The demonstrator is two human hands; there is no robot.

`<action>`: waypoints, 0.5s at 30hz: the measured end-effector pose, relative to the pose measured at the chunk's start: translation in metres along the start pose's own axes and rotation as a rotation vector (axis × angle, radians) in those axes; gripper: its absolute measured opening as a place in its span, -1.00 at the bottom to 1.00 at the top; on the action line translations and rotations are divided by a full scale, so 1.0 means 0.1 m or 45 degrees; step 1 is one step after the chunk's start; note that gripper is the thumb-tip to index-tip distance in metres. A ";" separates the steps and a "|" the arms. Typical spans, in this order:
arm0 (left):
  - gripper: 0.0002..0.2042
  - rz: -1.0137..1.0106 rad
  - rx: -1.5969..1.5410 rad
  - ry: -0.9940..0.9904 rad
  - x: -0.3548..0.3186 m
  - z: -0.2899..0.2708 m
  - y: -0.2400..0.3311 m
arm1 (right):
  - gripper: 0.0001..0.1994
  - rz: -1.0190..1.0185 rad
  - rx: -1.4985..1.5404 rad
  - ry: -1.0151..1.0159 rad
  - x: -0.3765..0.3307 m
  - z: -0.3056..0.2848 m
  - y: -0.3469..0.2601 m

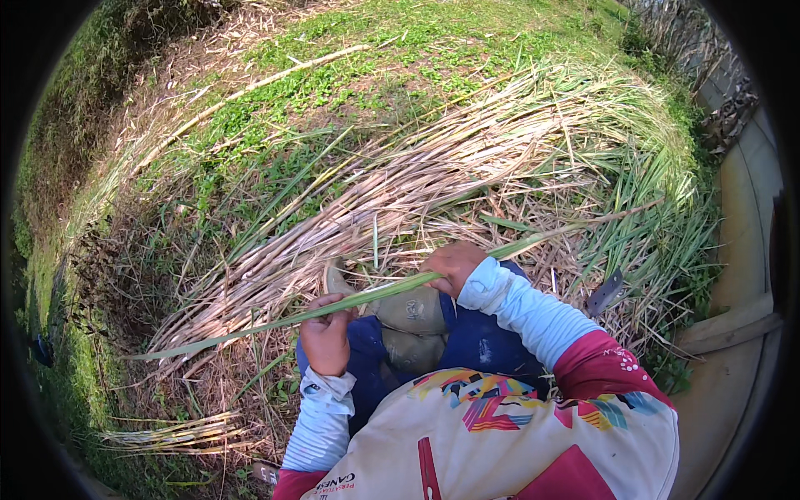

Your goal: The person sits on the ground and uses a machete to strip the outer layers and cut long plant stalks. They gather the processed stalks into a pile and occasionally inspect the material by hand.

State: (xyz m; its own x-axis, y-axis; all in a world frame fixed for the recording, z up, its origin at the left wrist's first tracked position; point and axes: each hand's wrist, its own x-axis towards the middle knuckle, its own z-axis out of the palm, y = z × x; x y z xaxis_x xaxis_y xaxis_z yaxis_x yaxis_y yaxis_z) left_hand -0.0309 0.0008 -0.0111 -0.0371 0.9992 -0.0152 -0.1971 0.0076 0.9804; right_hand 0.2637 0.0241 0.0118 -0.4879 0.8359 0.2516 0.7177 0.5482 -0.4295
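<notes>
A long green leaf stretches across in front of my knees, with a dry brown tip at its right end. My left hand pinches it near the middle, fingers closed. Farther along to the right, my right hand is closed over the same leaf, knuckles up. Just beyond my hands lies a large heap of cut cane-like stalks, mostly pale brown, running from lower left to upper right with green leafy ends. My boots stand close to the heap, partly hidden by the leaf.
A small bundle of yellowish stalks lies at the lower left. Right of my right arm, a dark flat blade-like piece rests among the leaves. One long pole-like stalk lies on the grass behind. A tan curved surface borders the right side.
</notes>
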 end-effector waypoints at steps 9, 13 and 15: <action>-0.84 -0.054 0.153 0.141 0.13 -0.28 0.13 | -0.81 0.174 -0.121 0.442 -0.55 -0.15 0.34; -0.85 -0.004 0.053 0.113 0.15 -0.26 0.20 | -0.79 0.288 -0.284 0.520 -0.85 -0.14 0.74; -0.85 0.026 0.059 0.115 0.15 -0.26 0.23 | -0.81 0.356 -0.296 0.504 -0.96 -0.13 0.90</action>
State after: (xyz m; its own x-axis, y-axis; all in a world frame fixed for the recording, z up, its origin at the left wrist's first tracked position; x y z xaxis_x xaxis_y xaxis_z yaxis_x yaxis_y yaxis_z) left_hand -0.0613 0.0151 0.0060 -0.1296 0.9915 -0.0110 -0.1502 -0.0086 0.9886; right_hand 0.3815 -0.0071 -0.0397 -0.0700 0.8731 0.4825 0.9062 0.2578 -0.3350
